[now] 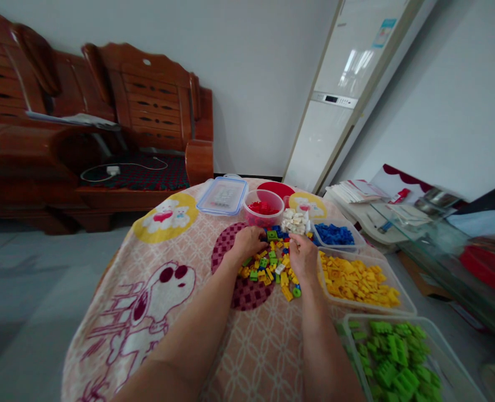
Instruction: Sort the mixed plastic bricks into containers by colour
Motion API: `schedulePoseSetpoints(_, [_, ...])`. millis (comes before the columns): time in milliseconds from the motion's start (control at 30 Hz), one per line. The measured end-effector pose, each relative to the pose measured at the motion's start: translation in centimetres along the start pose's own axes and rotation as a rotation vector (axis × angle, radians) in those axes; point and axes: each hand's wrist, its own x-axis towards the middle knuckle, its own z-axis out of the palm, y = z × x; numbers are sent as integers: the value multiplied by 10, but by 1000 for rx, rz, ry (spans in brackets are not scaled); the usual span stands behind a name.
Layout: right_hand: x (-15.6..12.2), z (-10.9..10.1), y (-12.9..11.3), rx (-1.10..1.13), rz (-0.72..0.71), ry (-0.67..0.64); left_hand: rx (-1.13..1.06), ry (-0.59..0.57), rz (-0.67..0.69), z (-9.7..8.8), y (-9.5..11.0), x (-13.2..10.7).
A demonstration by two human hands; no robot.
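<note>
Patterned tablecloth (268, 352), 4 tubs (442, 357) of red, blue, yellow, green bricks (358, 279), hands (249, 244) at mixed pile (268, 265), each grip unclear

left hand (249, 244): bare | right hand (303, 257): bare | forearms (208, 312): bare, tapering toward the hands

The left hand (250, 243) and right hand (304, 255) are in a mixed brick pile (267, 269) mid-table. Toward the table's (268, 352) far edge stands a tub (252, 219) of red bricks (263, 208); blue bricks (334, 234), yellow bricks (356, 280) and green bricks (398, 357) fill boxes (407, 301) along its right edge.
</note>
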Motion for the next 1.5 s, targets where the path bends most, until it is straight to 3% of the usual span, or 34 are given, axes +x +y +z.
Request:
schedulePoseSetpoints(133, [0, -1, -2, 4, 14, -26, -70, 20, -28, -2, -1, 0])
schedulePoseSetpoints(433, [-1, -2, -15, 80, -62, -70, -412, 49, 144, -19, -4, 0])
schedulePoseSetpoints(800, [-2, 1, -23, 164, -162, -230, -817, -161, 125, -14, 7, -3])
schedulePoseSetpoints(967, [-2, -2, -25, 206, -104, -175, -872, -197, 123, -13, 10, -4])
schedulePoseSetpoints(1133, [1, -7, -10, 285, 184, 66, -760, -140, 75, -22, 3, -6])
schedulePoseSetpoints(1233, [6, -11, 8, 315, 282, 249, -783, -273, 42, -30, -5, -10])
schedulePoseSetpoints(1333, [10, -17, 21, 351, 279, 367, -845, -531, 31, -35, -10, -15])
schedulePoseSetpoints(1433, [11, -21, 23, 369, 272, 392, -868, -782, 69, -34, -10, -17])
schedulePoseSetpoints(1500, [11, -23, 19, 380, 273, 364, -883, -849, 122, -32, -8, -16])
